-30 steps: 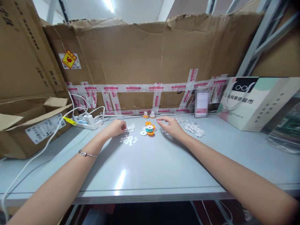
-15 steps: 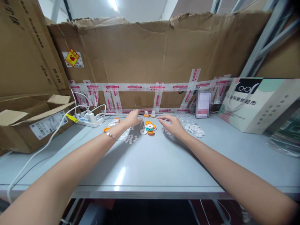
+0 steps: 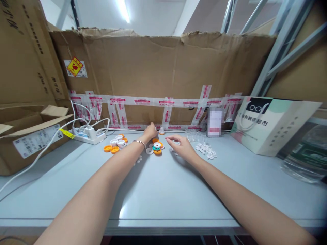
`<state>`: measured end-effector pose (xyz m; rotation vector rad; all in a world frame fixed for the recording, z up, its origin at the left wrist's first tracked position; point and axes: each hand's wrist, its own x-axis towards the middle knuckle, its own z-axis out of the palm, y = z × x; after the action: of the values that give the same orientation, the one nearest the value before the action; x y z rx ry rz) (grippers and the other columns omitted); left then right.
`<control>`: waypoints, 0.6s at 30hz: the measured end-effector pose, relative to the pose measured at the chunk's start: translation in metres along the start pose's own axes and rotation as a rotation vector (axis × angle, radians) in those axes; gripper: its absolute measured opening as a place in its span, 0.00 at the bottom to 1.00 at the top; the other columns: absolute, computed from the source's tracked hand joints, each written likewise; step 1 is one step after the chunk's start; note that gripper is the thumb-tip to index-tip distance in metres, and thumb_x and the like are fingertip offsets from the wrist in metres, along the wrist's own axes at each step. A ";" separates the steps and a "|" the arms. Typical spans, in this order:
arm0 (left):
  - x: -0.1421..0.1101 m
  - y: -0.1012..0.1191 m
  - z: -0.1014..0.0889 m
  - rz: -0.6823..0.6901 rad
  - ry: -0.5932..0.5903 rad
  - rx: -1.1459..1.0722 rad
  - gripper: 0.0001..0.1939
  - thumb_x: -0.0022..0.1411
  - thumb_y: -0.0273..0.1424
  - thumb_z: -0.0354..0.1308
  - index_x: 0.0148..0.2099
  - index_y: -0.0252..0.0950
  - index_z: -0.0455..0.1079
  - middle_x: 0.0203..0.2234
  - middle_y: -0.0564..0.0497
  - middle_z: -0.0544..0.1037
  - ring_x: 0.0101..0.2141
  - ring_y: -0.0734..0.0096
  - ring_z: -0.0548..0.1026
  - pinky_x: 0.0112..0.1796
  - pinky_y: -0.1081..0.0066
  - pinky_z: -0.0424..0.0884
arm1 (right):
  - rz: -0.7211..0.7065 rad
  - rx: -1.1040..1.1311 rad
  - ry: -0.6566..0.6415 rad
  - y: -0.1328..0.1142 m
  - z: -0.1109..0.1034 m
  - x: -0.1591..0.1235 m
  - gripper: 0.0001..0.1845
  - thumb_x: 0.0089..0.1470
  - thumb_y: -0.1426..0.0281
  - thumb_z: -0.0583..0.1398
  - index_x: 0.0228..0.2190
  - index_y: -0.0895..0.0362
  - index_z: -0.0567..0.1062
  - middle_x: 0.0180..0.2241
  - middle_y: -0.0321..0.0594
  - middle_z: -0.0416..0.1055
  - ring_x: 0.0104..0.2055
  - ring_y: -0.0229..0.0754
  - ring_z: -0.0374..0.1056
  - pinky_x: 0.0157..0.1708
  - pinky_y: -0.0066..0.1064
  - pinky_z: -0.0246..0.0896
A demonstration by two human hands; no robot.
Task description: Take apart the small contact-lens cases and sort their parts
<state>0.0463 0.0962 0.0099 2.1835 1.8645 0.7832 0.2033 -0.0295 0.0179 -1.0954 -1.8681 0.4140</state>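
Observation:
My left hand (image 3: 150,132) reaches to the back of the grey table (image 3: 163,190), its fingers closed over a small orange-and-clear cap whose twin (image 3: 161,130) stands just to its right. My right hand (image 3: 181,145) rests on the table with fingers loosely spread, holding nothing, beside a small stack of orange, teal and white rings (image 3: 156,147). A scatter of small white discs (image 3: 139,158) lies partly hidden under my left forearm. More orange and white rings (image 3: 116,143) sit to the left.
A heap of white parts (image 3: 205,150) and clear pieces (image 3: 195,135) lies right of my right hand. A white power strip (image 3: 88,135) with cables sits back left by an open carton (image 3: 30,136). A taped cardboard wall (image 3: 158,78) closes the back; a paper bag (image 3: 273,120) stands right.
My left hand left the white discs and stretched forward and right to the small caps at the back wall. The right hand stayed nearly still. The view shifted, revealing rings on the left.

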 end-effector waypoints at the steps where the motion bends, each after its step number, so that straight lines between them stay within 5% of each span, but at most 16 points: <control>1: -0.003 0.002 -0.006 0.017 -0.003 -0.007 0.21 0.52 0.30 0.55 0.47 0.28 0.54 0.41 0.29 0.69 0.44 0.53 0.69 0.38 0.66 0.64 | 0.001 0.000 0.002 0.000 -0.001 0.000 0.11 0.49 0.67 0.55 0.32 0.56 0.75 0.37 0.40 0.73 0.41 0.42 0.67 0.43 0.35 0.59; 7: -0.056 0.010 -0.054 0.224 -0.108 -0.076 0.26 0.52 0.33 0.56 0.51 0.33 0.52 0.35 0.45 0.72 0.36 0.68 0.71 0.35 0.72 0.65 | 0.039 0.030 -0.005 -0.005 -0.006 0.000 0.12 0.49 0.65 0.55 0.34 0.58 0.74 0.37 0.42 0.73 0.40 0.42 0.67 0.40 0.32 0.59; 10: -0.103 0.004 -0.072 0.357 -0.214 -0.178 0.28 0.51 0.37 0.57 0.52 0.35 0.52 0.35 0.48 0.71 0.33 0.69 0.71 0.34 0.71 0.66 | -0.035 0.120 -0.145 -0.015 -0.010 -0.004 0.14 0.50 0.63 0.54 0.36 0.58 0.73 0.38 0.41 0.72 0.40 0.40 0.66 0.40 0.31 0.58; 14: -0.150 -0.006 -0.076 0.380 -0.312 -0.325 0.30 0.50 0.37 0.57 0.53 0.36 0.52 0.34 0.48 0.71 0.32 0.70 0.71 0.34 0.70 0.67 | -0.131 0.199 -0.362 -0.024 -0.008 -0.012 0.16 0.49 0.61 0.56 0.37 0.58 0.69 0.34 0.40 0.70 0.35 0.37 0.65 0.34 0.28 0.58; 18: -0.163 -0.008 -0.064 0.406 -0.322 -0.420 0.29 0.47 0.36 0.60 0.50 0.36 0.54 0.34 0.49 0.70 0.32 0.71 0.71 0.34 0.69 0.68 | -0.131 0.170 -0.517 -0.024 0.000 -0.018 0.22 0.42 0.59 0.61 0.37 0.57 0.65 0.29 0.35 0.66 0.30 0.35 0.62 0.29 0.26 0.56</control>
<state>-0.0057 -0.0717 0.0147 2.2570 1.0143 0.7454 0.1944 -0.0575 0.0240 -0.7915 -2.2863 0.8232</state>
